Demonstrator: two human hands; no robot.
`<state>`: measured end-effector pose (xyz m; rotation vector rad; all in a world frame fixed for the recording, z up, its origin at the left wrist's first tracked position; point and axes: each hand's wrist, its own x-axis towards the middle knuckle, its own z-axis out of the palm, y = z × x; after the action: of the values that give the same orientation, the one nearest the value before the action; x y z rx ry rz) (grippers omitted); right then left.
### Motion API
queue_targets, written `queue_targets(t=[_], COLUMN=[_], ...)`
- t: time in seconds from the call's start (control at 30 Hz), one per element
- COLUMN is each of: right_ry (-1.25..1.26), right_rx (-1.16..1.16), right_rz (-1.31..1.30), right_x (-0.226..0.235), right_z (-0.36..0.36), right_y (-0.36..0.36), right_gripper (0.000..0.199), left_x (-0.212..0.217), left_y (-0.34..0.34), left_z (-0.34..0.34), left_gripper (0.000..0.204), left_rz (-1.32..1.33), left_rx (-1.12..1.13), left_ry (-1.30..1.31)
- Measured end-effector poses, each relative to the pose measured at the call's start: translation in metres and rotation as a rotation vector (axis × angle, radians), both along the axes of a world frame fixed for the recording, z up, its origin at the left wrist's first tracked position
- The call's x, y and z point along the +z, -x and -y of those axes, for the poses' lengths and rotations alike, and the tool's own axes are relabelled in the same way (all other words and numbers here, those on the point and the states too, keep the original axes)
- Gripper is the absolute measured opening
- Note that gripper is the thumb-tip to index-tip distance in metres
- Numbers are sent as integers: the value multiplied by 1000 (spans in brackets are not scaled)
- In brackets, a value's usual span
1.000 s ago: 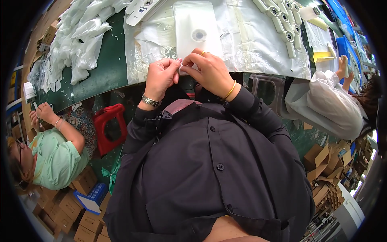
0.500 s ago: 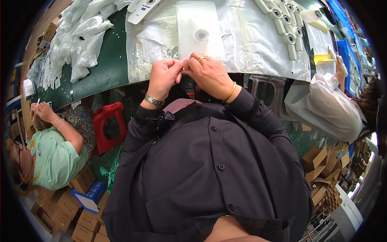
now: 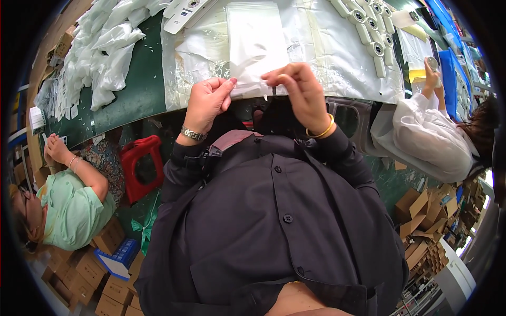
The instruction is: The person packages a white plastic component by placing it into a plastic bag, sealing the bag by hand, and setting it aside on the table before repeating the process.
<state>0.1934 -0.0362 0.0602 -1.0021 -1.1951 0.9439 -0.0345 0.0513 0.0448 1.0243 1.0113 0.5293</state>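
Note:
A stack of translucent white plastic bags [image 3: 255, 39] lies flat in front of me, its near end at the table edge. My left hand [image 3: 210, 101] is closed, thumb and forefinger pinching the bag's near left corner. My right hand [image 3: 304, 95] is at the near right corner, thumb and forefinger drawn together, other fingers curled. What its fingertips hold is too small to make out. A small white scrap [image 3: 265, 97] shows just below the bag edge, between the hands.
White handheld devices with round dark-ringed ends [image 3: 375, 50] stand in rows at right. A white box [image 3: 185, 15] lies at far left of the bags. Crumpled white bags [image 3: 113, 47] pile on the green table [image 3: 142, 87]. Co-workers sit on both sides; a red stool [image 3: 142, 166] stands at left.
My hands were together at the bag's near edge; the right has moved away rightward and turned. The round shape seen through the top bag no longer shows. The right co-worker's hand now holds a round-ended device.

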Motion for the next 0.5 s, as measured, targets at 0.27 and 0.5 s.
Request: queue_targets(t=[0.27, 0.5], right_ry=[185, 63], right_rx=[-83, -416], right_rz=[-198, 939], right_x=[0, 10], right_z=[33, 44], right_y=[-71, -72], right_gripper=[5, 8], left_x=[-1, 0], left_y=[16, 37], left_z=[-3, -18], left_gripper=[24, 17], left_rz=[21, -242], left_rx=[-33, -106], left_ry=[41, -227])
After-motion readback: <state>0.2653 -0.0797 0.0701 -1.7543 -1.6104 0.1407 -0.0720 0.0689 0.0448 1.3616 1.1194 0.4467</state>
